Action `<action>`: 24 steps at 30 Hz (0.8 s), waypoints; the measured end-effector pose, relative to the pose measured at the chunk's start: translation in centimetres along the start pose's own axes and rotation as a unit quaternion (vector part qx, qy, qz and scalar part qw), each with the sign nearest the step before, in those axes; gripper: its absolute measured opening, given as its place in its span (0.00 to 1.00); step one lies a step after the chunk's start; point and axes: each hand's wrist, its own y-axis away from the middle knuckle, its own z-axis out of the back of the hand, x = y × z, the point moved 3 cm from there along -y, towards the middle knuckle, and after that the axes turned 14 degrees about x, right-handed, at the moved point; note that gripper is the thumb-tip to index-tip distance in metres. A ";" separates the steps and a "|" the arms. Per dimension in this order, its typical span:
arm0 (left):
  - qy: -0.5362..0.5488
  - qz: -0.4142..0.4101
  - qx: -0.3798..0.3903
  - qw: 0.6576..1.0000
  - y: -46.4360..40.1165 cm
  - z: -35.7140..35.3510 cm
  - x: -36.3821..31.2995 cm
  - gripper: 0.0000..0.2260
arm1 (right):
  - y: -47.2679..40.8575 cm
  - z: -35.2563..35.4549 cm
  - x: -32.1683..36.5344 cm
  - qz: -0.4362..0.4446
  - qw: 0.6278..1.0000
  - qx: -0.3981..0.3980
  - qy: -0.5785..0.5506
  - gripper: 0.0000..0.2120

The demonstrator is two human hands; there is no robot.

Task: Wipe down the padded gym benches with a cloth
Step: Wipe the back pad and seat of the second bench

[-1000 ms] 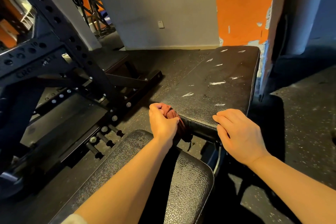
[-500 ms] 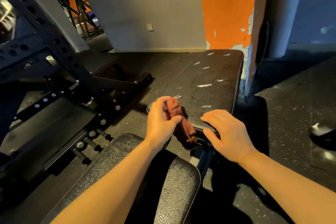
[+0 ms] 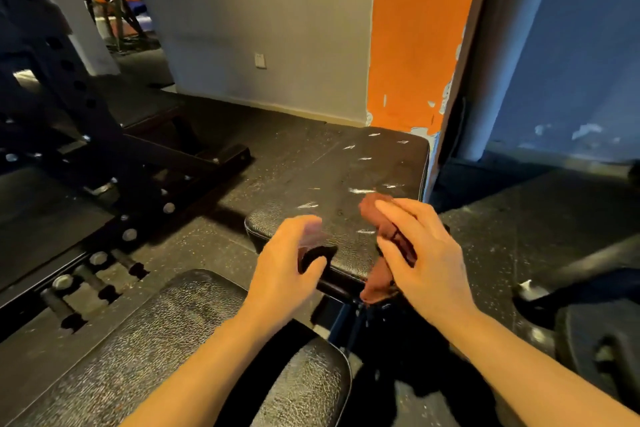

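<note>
A reddish cloth [image 3: 382,224] is held bunched in the right hand [image 3: 420,255] over the black bench pad [image 3: 349,180] — the left hand [image 3: 285,269] is kept loosely curled, holding nothing, fingertips motion-blurred.

Bench pad [image 3: 339,180] is black pebbled vinyl, kinda glossy with whitish scuffs. The cloth [image 3: 381,218] is soft, matt reddish-brown fabric. Floor [image 3: 519,218] looks like speckled rubber, and the rack [image 3: 86,107] is matt black metal with shiny bolts.

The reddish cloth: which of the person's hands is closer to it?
The right. The right hand grips the reddish cloth over the bench pad's near edge; the left hand hovers beside it, apart, holding nothing.
</note>
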 end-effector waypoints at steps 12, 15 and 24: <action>-0.254 -0.103 0.086 0.958 -0.6 -2.9 1.9 0.17 | -5.8 -2.6 -1.5 -0.113 0.960 0.222 0.131 0.15; -0.235 -0.101 0.087 0.963 -0.7 -2.9 1.7 0.17 | -4.2 -2.5 -0.2 -0.059 0.952 0.256 0.156 0.14; -0.199 -0.060 0.076 0.975 -0.4 -2.8 1.7 0.17 | -6.9 -3.6 -2.8 -0.148 0.939 0.220 0.220 0.10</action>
